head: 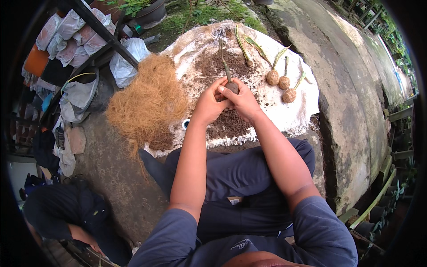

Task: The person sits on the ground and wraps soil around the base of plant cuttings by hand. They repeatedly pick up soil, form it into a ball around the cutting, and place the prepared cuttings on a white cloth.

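Note:
My left hand (210, 101) and my right hand (244, 101) are cupped together around a ball of dark soil (232, 87) at the base of a plant cutting (226, 68). The cutting's stem points away from me. Loose soil (230, 124) lies below my hands on a white woven sack (293, 116), with more beyond them. Three plants with round, thread-wrapped root balls (272, 77) rest to the right. Two leafy cuttings without balls (243, 50) lie farther back. A heap of brown coconut fibre (150, 100) sits left of my hands, and a white-rimmed round object (186, 124) is beside my left forearm.
Another person (70, 213) sits at the lower left. White plastic bags (128, 61), a black bucket (100, 90) and a dark metal bar (103, 33) stand at the left. A potted plant (146, 15) is at the back. A cracked concrete strip (337, 100) runs along the right.

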Motion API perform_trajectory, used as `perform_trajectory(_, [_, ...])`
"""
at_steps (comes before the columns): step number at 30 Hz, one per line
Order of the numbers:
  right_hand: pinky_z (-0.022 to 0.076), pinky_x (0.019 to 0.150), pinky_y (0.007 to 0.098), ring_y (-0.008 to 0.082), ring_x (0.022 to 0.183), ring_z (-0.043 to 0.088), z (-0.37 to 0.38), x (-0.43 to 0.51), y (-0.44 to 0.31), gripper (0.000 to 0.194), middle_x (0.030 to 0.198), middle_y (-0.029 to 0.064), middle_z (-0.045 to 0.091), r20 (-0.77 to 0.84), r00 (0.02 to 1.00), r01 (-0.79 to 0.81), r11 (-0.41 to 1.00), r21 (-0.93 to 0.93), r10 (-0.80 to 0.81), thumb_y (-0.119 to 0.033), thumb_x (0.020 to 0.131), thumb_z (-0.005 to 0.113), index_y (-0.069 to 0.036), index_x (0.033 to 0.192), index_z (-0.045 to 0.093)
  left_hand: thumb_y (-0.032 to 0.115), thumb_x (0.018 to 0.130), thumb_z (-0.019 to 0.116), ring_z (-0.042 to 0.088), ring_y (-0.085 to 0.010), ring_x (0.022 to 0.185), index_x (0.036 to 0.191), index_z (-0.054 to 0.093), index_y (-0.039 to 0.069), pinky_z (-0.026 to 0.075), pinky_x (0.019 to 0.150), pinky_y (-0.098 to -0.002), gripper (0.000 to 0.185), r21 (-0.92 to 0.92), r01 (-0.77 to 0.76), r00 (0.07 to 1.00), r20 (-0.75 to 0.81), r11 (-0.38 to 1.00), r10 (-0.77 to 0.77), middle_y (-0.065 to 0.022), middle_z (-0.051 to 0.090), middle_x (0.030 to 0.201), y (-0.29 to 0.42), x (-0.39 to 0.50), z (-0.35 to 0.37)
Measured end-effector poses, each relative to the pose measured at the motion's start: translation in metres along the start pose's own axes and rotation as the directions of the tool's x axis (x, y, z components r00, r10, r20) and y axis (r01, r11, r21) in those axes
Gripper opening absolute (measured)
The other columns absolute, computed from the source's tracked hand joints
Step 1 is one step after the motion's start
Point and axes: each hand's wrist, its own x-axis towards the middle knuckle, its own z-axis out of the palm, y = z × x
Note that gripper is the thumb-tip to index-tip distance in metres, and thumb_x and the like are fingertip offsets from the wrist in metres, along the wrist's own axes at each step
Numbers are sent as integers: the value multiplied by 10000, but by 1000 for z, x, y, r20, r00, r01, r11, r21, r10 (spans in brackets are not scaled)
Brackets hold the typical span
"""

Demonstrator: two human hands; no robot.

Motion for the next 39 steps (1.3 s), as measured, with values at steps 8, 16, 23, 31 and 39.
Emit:
perform_trajectory(8, [513,714,252,105,857,667,-2,-1,-1,213,961,37,693,59,996,68,995,-70,-63,-151,951,753,-64,1088,614,-69,750,835,658,-193,1176,1466,532,39,555,982,-344,785,-87,-1,999,32,996,4,-103,644,1348,5,-1,-4])
perform_trajectory(16, [548,759,264,122,853,688,-5,2,5,137,932,56,712,50,992,112,989,97,-117,-63,938,709,-52,1050,632,-84,740,820,666,-185,1149,1433,554,64,561,948,-331,757,-66,-4,999,47,998,7,-80,658,1289,8,-2,0])
perform_trajectory(23, [532,733,250,105,827,670,-11,7,15,224,930,49,713,-16,998,57,995,80,-56,-141,972,712,-18,1157,682,-66,750,818,663,-124,1002,1400,560,63,573,833,-303,711,-13,-1,999,51,1000,1,-52,660,1227,6,1,1])
perform_trajectory(31, [553,792,316,140,862,681,-12,9,11,361,1004,71,700,-35,999,-23,1000,15,24,-327,1042,653,-36,1255,620,-17,801,798,680,-154,983,1391,557,56,582,828,-309,641,287,-113,988,-68,951,138,-48,662,1127,-4,2,13])
perform_trajectory(39, [510,1066,468,293,1292,598,-25,5,-4,781,1443,219,559,95,972,-223,971,92,214,-664,1049,448,-103,1583,347,125,848,872,676,-232,1177,1399,552,15,575,946,-371,647,77,65,995,-84,995,-59,-154,674,1328,-5,5,-5])
